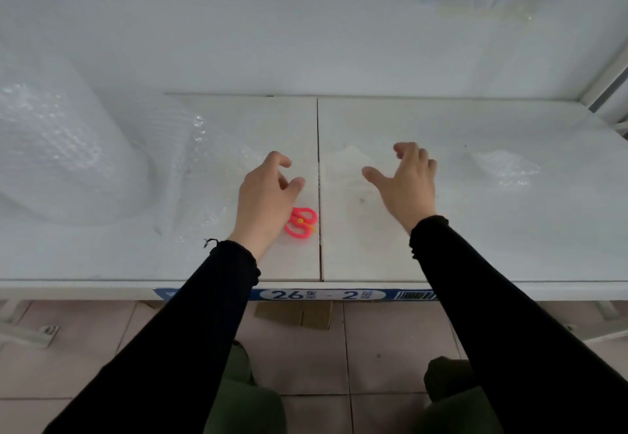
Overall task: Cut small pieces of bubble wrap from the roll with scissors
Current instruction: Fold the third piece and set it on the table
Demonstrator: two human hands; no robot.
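Head view: nearest the camera, two black sleeves are reaching forward over the front edge of a white table, where a blue label is showing "26" and "2". The left hand is hovering open, fingers curled, gripping nothing. Pink scissors are lying flat just beside and below that hand, partly hidden by it, their handles showing. The right hand is hovering open too, thumb spread, holding nothing. To the right of that hand, well apart, a small piece of bubble wrap is lying on the table. Farther left of the left hand, the bubble wrap roll is standing, its loose sheet trailing toward the left hand.
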